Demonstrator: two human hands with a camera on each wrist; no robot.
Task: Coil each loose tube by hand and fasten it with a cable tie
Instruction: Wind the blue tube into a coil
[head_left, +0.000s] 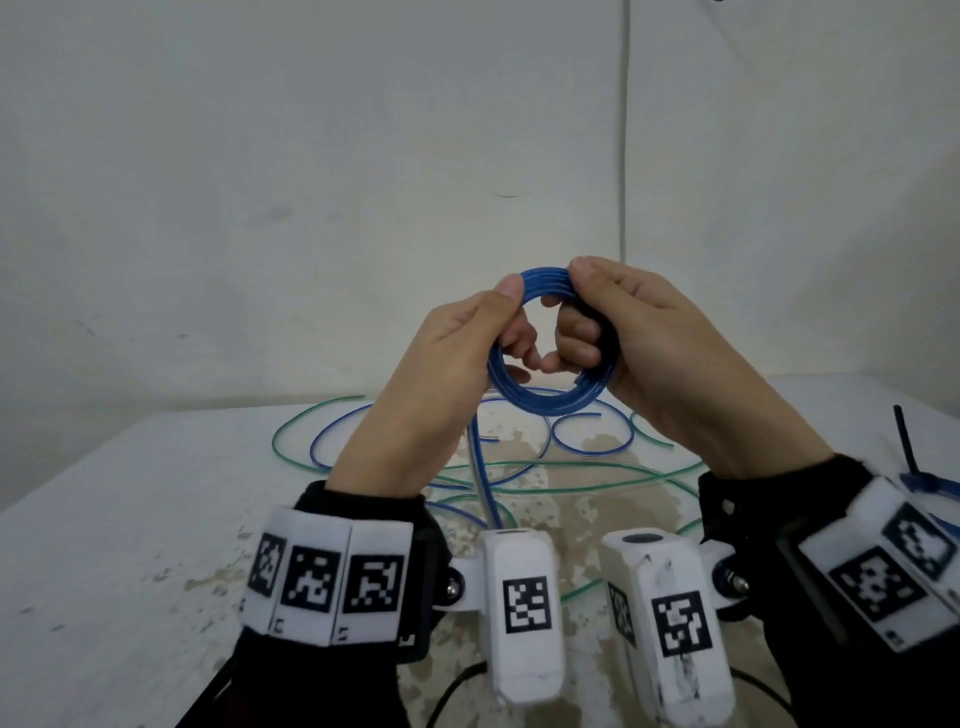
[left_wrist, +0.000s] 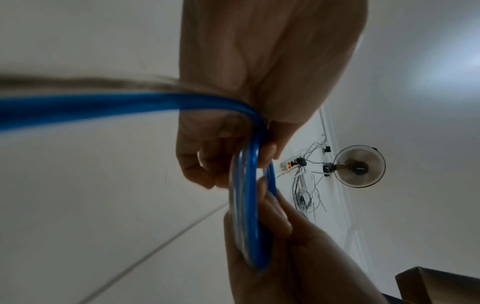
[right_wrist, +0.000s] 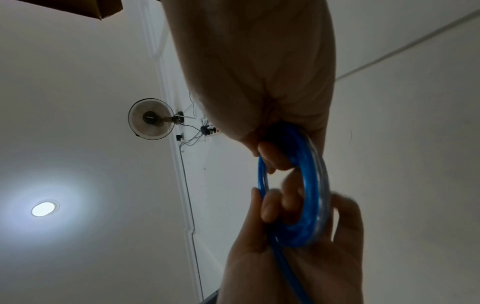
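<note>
I hold a blue tube wound into a small coil up in front of me, above the table. My left hand grips the coil's left side, thumb on top and fingers curled through the ring. My right hand grips the right side the same way. A loose tail of the blue tube hangs from the coil down to the table. In the left wrist view the coil is edge-on between the left hand and right hand. The right wrist view shows the coil likewise.
Loose green tubes and blue tubes lie tangled on the stained white table under my hands. A black cable tie and a blue cable tie lie at the table's right edge. A white wall stands behind.
</note>
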